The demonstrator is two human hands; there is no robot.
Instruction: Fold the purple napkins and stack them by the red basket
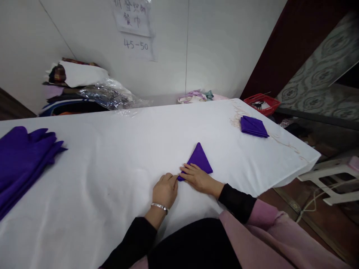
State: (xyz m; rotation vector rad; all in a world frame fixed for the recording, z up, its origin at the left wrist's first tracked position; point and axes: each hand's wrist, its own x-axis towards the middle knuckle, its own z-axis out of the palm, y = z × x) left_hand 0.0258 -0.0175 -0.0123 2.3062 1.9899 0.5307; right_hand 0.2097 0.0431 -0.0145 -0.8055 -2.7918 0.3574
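A purple napkin [199,158] folded into a triangle lies on the white tablecloth [117,149], its point toward the wall. My right hand [198,178] lies flat on the triangle's near edge, fingers stretched out. My left hand [165,189], with a silver bracelet at the wrist, is curled and pinches the napkin's near left corner. A finished folded purple napkin [253,126] sits near the table's far right corner. A pile of unfolded purple napkins [21,160] lies at the left edge.
Stacked fabrics and a plastic bag [84,87] lean against the wall at the back left. Pale cloths [196,96] lie at the table's far edge. A red basket [261,103] and a white stool [331,175] stand to the right of the table.
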